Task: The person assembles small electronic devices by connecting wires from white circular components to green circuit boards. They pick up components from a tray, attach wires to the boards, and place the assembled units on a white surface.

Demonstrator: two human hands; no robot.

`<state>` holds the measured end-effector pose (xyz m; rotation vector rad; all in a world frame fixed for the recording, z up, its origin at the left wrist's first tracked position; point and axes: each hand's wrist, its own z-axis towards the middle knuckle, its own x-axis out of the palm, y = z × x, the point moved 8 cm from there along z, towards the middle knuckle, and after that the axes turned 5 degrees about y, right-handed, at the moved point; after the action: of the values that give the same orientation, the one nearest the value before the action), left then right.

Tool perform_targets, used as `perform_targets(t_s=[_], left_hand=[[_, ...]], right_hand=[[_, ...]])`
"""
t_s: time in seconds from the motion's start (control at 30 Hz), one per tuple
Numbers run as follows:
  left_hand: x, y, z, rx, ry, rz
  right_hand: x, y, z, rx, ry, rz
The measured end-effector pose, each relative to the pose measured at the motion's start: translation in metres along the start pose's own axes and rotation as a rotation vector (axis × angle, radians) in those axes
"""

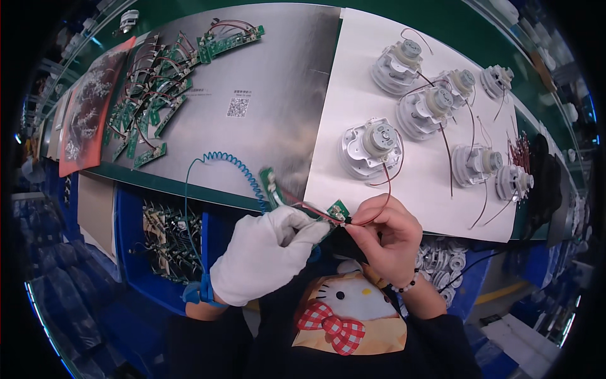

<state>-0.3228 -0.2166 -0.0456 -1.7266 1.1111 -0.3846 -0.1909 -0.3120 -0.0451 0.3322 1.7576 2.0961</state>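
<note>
My left hand, in a white glove, is closed on a small green circuit board. Wires join that board to a second green board, which sticks out beyond the gloved fingers. Bare and with a beaded bracelet, my right hand pinches a small black connector against the edge of the first board. How far the connector is seated cannot be made out. A red-brown wire loops from the right fingertips to the nearest white motor unit on the white sheet.
Several wired circuit boards lie piled on the metal-grey mat. More motor units stand on the white sheet. A blue coiled cord runs to my wrist strap. Blue bins with parts sit below the table edge.
</note>
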Motion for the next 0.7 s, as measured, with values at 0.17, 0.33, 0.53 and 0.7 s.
perform_targets(t_s=[0.17, 0.33, 0.53, 0.7], left_hand=[[0.001, -0.005, 0.0, 0.181, -0.017, 0.099], [0.004, -0.013, -0.003, 0.306, -0.05, 0.162], [0.003, -0.025, -0.004, 0.357, -0.072, 0.275], [0.005, -0.03, -0.005, 0.426, -0.072, 0.281]], right_hand=[[0.001, 0.002, 0.0, 0.014, -0.036, -0.048], [0.001, 0.011, 0.001, -0.035, -0.061, -0.141], [0.001, 0.025, 0.002, -0.125, -0.023, -0.409], [0.009, 0.037, 0.002, -0.196, 0.016, -0.553]])
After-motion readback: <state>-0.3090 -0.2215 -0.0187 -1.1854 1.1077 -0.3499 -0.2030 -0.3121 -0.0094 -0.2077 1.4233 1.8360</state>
